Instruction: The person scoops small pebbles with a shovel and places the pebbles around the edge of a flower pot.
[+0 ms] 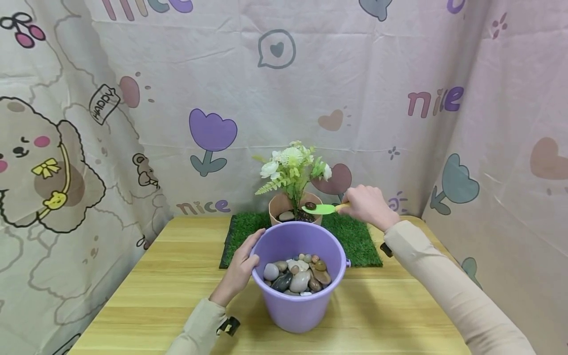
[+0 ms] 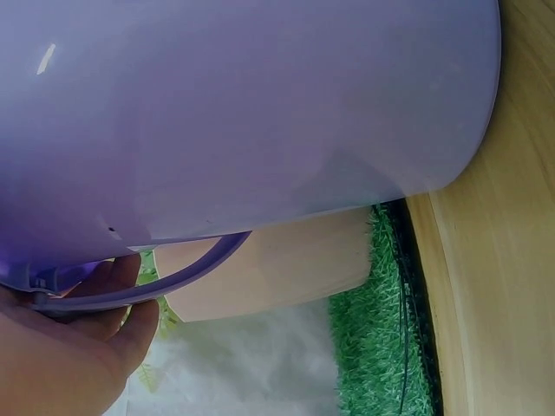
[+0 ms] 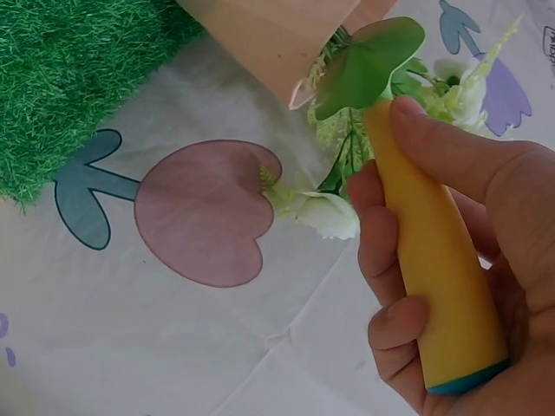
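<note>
Gripping a small trowel (image 1: 326,209) with the right hand (image 1: 366,204), beyond the purple bucket (image 1: 297,309), with a brown stone (image 1: 310,205) on its blade. Holding the bucket's left rim with the left hand (image 1: 239,268).

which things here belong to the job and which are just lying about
Job:
trowel in right hand
brown stone on trowel
purple bucket, gripped by left hand
stones inside
flower pot

Likely background:
grass mat
printed cloth
table

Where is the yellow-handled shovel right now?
In the head view, right of centre: the right hand holds the shovel, its green blade at the opening of the flowerpot, just beyond the purple bucket.
</note>
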### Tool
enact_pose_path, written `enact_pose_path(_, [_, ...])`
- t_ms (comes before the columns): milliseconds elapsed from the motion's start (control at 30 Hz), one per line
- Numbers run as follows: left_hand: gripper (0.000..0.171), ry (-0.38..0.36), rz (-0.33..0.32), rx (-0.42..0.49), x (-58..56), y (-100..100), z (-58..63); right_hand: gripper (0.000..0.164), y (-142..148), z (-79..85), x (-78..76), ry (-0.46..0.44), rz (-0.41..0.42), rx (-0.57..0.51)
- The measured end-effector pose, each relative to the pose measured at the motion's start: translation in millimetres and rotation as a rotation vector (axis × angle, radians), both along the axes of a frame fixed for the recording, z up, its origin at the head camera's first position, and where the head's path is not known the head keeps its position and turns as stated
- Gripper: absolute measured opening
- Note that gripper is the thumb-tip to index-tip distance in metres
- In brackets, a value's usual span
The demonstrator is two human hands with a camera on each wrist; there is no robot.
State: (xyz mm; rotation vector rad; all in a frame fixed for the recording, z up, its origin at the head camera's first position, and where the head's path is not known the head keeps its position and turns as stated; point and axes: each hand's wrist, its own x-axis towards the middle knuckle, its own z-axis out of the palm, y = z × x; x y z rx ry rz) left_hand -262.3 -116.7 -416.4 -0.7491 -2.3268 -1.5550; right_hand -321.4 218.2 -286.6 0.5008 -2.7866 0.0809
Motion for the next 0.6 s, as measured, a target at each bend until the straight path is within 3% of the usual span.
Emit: enact_pose_path(600, [0.071,-0.010,-0.001,-0.001,0.4,-0.8,0.2,0.023,0.1,3.8,-6.5,-0.048,-0.031,0.024])
